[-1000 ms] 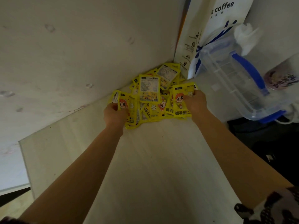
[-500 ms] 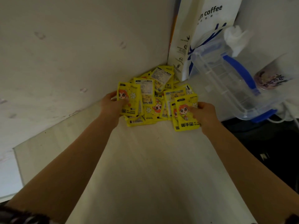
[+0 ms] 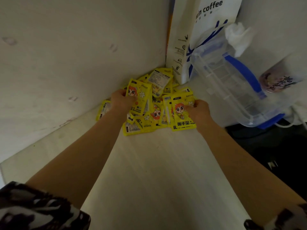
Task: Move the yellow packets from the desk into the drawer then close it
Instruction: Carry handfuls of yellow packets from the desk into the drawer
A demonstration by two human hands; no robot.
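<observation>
A heap of several yellow hand-warmer packets [image 3: 156, 103] lies in the far corner of the pale wooden desk [image 3: 149, 171], against the wall. My left hand [image 3: 120, 101] grips a packet with a red-haired cartoon figure [image 3: 138, 96] at the left of the heap. My right hand [image 3: 198, 110] pinches another such packet [image 3: 181, 114] at the right, with more packets stacked under it. One packet [image 3: 103, 110] lies partly hidden behind my left wrist. No drawer is in view.
A white paper coffee bag [image 3: 199, 39] stands in the corner behind the heap. A clear plastic box with blue handle [image 3: 232, 83] leans to the right, tissue [image 3: 237, 37] above it, a drink cup [image 3: 279, 80] beyond. Dark area lies right of the desk edge.
Both hands have drawn the packets together and toward me. The left hand's packet now stands more upright, and the right hand's packet has slid nearer the desk's front.
</observation>
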